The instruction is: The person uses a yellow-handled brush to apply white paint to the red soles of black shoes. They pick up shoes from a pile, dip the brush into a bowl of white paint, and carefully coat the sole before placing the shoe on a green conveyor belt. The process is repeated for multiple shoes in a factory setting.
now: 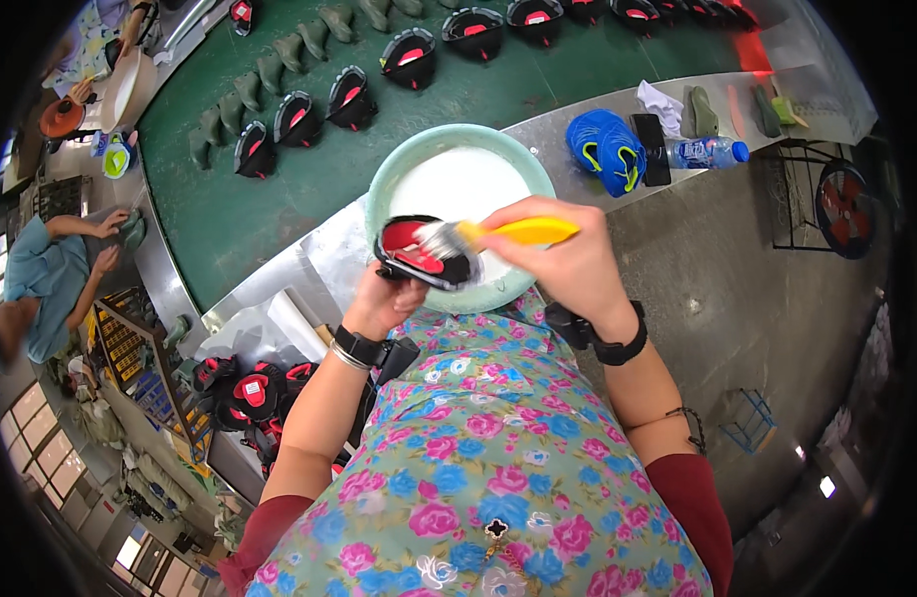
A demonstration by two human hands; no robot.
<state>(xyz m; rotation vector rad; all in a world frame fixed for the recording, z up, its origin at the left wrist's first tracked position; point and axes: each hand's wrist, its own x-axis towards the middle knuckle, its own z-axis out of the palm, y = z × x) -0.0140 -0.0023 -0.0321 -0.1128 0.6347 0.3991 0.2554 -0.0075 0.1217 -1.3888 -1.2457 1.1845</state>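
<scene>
My left hand (pixel 383 300) grips a black shoe upper (pixel 453 275) from below, its red inside facing up. Closed round a brush (pixel 540 231) with a yellow handle, my right hand (pixel 568 257) presses the pale bristles to the inside of the upper; the bristles are slightly blurred. Both hands are over the near part of a pale green basin (pixel 376 184), which holds white liquid (pixel 458 189). The basin stands at the metal table's edge, against my flowered apron (pixel 498 428).
Beyond the basin, a green belt (pixel 195 159) carries rows of shoe uppers (pixel 409 60) and grey-green lasts (pixel 270 72). Right lie a blue shoe (pixel 606 149), a phone (pixel 651 149) and a bottle (pixel 702 152). More uppers (pixel 255 391) are piled lower left. A co-worker (pixel 41 279) is farther left.
</scene>
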